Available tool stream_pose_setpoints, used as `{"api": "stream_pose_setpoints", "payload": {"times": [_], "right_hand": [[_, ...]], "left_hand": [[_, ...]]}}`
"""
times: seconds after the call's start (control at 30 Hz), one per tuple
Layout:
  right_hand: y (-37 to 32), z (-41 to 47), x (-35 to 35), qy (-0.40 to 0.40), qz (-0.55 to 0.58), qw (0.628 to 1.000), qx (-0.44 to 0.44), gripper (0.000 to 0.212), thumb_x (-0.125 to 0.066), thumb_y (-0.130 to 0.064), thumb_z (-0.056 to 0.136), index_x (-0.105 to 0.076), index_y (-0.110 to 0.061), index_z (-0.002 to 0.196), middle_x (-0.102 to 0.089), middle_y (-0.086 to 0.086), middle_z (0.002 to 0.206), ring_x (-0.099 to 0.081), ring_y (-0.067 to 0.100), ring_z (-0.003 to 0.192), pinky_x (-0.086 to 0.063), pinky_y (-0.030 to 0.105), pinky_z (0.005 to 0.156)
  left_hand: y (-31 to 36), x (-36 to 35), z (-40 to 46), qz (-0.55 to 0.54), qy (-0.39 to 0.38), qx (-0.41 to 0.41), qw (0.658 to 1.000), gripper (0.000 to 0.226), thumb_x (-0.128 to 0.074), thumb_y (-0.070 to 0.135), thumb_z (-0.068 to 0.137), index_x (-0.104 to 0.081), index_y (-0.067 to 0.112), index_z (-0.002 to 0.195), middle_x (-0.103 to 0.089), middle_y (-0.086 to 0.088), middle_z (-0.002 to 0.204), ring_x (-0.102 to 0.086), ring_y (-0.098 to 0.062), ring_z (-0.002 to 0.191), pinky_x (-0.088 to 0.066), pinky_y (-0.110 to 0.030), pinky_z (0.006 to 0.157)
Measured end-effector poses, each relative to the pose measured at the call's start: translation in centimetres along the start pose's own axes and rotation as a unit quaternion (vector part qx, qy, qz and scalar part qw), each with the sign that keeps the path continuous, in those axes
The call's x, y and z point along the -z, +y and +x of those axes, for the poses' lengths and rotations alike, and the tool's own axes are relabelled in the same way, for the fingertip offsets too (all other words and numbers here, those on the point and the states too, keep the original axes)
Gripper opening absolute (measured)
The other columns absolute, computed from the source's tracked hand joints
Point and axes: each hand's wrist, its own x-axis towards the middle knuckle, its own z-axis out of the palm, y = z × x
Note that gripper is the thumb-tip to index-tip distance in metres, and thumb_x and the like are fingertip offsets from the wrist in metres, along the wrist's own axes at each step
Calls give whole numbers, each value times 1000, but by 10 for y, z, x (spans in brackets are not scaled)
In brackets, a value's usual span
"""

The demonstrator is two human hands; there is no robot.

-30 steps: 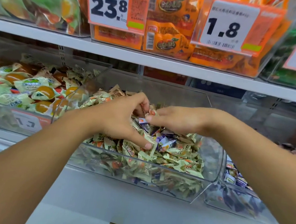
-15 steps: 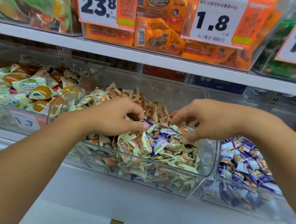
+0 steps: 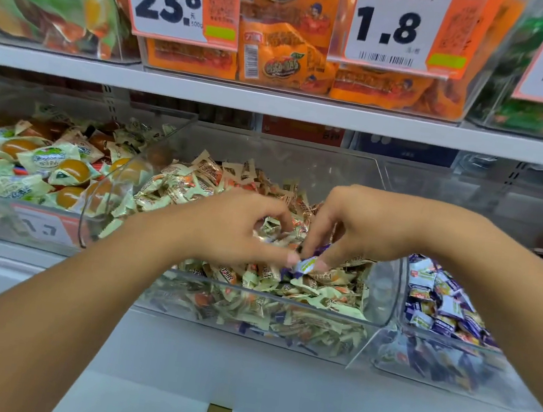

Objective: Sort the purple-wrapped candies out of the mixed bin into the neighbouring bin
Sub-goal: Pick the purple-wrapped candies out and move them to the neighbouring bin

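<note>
Hands meet over the mixed bin. Right hand pinches a purple candy at its fingertips; the left hand, fingers curled, touches the same wrapper with its thumb, so whether it grips anything cannot be told. Best move, as a judgement: lift the candy clear of the pale wrappers, carry it right, and drop it in the neighbouring bin beside the right wrist.

A single head-worn camera looks forward and down from close above the fingers, facing the shelf beyond them; forearms run in from the lower corners, bins just beneath the fingers.
</note>
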Motion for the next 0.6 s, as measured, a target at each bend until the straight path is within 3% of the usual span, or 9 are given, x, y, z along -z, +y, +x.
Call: {"api": "stream_pose_setpoints", "payload": {"times": [0.07,0.13,0.23,0.4,0.5,0.57,0.6], "right_hand": [[5,-2,1,1,40,999,8,14,-82,-25,81,-81,-28,94,-75,-17,83,-63,-7,74,-43,8,67],[9,-4,4,4,64,998,7,7,-80,-21,83,-81,-27,87,-74,-16,76,-64,-5,69,-44,9,65],[14,-7,8,8,80,997,0,11,-75,-18,88,-77,-24,79,-72,-12,71,-63,0,65,-48,15,67],[14,-3,5,61,177,982,-33,23,-55,-2,99,-76,-11,93,-66,5,68,-55,16,60,-48,30,59],[8,-1,7,66,185,980,-42,25,-60,-24,100,-73,-14,81,-45,6,61,-38,23,57,-35,32,58],[-5,-2,5,-5,91,996,-20,28,-72,-49,86,-74,-21,86,-52,-12,65,-48,6,59,-38,19,63],[-11,-1,0,-36,21,999,-22,34,-78,-55,77,-76,-28,97,-58,-20,77,-53,-3,70,-39,18,67]], "left_hand": [[3,-3,3,80,-9,5,997,48,-68,70,75,-66,38,110,-52,17,84,-49,-5,81,-38,-29,70],[0,0,4,99,2,30,995,45,-71,66,75,-68,34,106,-56,14,89,-50,-10,86,-40,-30,73],[-9,12,2,79,-8,73,994,40,-75,63,73,-65,32,96,-58,8,94,-49,-9,82,-39,-29,71],[-17,16,-2,29,-42,79,996,28,-77,57,75,-64,37,90,-55,16,100,-55,-7,89,-40,-30,78],[-12,11,1,33,-25,69,997,23,-77,51,79,-67,31,87,-62,11,97,-58,-10,89,-48,-34,83],[-9,6,1,51,0,63,997,33,-73,61,75,-66,29,79,-62,7,92,-57,-13,91,-50,-38,85],[-7,4,2,61,16,62,996,40,-71,68,72,-65,29,74,-60,7,89,-55,-14,91,-50,-40,85]]}}
